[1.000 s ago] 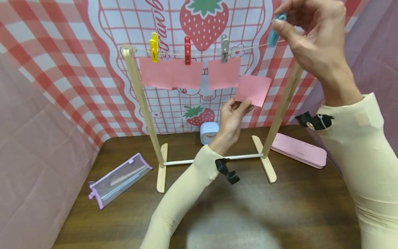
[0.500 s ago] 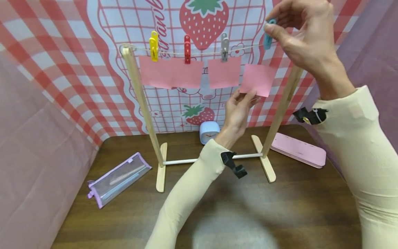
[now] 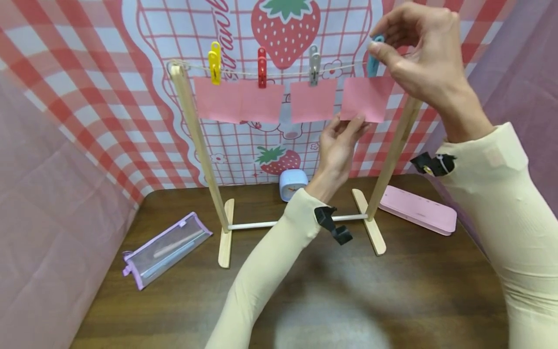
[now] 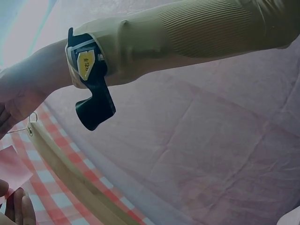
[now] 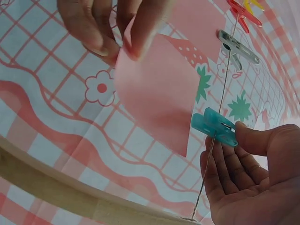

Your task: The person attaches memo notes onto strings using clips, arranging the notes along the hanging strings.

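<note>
My left hand [image 3: 337, 148] pinches the lower edge of a pink paper square [image 3: 367, 99], held just below the string [image 5: 226, 84]. With thumb and fingers, my right hand [image 3: 429, 58] squeezes a teal clothespin [image 5: 213, 126] at the string. In the right wrist view its gripping end points toward the paper's upper edge, with a small space between them. To the left, a yellow clothespin [image 3: 215, 63], a red clothespin [image 3: 262, 68] and a grey clothespin [image 3: 314, 65] sit on the string, with other pink papers [image 3: 313, 102] hanging there.
The string spans two wooden posts [image 3: 394, 155], joined low by a white bar [image 3: 253, 226]. On the table [image 3: 322, 295] lie a mesh pencil pouch [image 3: 170, 249] at left and a pink case [image 3: 418, 211] at right. A small clock [image 3: 293, 185] stands behind the bar.
My left hand has raised the pink paper up and rightward toward the string. My right hand has shifted left and slightly down with the teal clothespin.
</note>
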Available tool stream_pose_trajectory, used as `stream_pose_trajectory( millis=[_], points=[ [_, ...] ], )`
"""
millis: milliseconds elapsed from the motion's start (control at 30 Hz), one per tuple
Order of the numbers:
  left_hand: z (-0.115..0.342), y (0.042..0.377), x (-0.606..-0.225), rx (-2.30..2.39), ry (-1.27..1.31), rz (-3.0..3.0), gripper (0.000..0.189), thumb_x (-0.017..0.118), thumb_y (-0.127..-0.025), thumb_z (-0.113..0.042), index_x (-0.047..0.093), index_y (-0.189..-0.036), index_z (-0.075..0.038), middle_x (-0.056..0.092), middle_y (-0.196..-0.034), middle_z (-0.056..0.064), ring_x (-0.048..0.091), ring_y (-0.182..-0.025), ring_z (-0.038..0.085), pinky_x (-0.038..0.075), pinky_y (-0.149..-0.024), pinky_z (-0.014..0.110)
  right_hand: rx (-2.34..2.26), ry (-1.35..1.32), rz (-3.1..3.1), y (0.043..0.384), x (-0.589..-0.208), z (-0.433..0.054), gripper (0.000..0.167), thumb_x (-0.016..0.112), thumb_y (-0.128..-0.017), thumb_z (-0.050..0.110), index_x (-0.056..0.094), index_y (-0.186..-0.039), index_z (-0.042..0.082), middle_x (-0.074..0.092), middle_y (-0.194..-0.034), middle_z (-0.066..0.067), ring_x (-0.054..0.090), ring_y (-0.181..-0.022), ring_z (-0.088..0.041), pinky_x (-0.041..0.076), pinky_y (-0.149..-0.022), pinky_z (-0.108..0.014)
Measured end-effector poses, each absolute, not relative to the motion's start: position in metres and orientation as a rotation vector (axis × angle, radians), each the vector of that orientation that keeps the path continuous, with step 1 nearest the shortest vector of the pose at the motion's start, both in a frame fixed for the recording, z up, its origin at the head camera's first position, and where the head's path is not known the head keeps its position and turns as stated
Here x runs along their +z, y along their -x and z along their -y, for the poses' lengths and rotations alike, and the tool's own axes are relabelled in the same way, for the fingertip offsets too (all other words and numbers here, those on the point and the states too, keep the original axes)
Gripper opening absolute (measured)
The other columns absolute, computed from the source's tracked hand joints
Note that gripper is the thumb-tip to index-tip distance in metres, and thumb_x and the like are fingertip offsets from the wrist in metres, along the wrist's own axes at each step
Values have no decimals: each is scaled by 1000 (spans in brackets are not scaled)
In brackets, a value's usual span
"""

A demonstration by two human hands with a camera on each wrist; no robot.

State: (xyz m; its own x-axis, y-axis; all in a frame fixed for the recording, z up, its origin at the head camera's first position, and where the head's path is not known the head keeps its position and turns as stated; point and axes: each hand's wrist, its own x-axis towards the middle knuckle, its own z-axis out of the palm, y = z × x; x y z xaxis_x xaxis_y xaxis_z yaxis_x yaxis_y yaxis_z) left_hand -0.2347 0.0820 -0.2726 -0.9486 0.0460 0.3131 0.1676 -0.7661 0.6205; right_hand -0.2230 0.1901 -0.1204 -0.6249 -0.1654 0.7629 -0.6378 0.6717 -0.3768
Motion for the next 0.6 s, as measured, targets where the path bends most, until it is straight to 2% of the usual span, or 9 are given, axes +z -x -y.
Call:
stream_pose_trajectory(
  millis=[133,367,500,600],
  points=[
    [-82,235,-271,-2848,480,1035,21,59,-101,7,63,-121,9,71,-92,0,71,-82,9,63,-96,32,818,-600,2178,223,-123,-190,23,73,-96,20,75,-109,2,58,-84,33,59,-80,11,49,-81,-7],
    [-85,231,-267,-2835,502,1024,18,58,-100,9,63,-117,9,72,-86,-2,70,-79,7,62,-85,22,794,-577,2220,220,-125,-191,25,74,-95,24,75,-112,5,57,-84,34,58,-81,13,48,-82,-7],
    [-85,232,-267,-2846,511,1004,16,58,-100,10,64,-115,8,72,-86,-2,70,-79,8,62,-83,20,817,-573,2254,219,-124,-193,29,75,-94,25,74,-116,6,59,-85,32,60,-83,11,50,-84,-7],
    [-84,232,-268,-2857,530,1002,15,57,-101,10,65,-111,3,72,-86,-2,70,-79,7,61,-83,19,833,-574,2270,218,-124,-195,34,76,-93,27,74,-119,6,60,-86,32,61,-85,10,52,-87,-6]
  ],
)
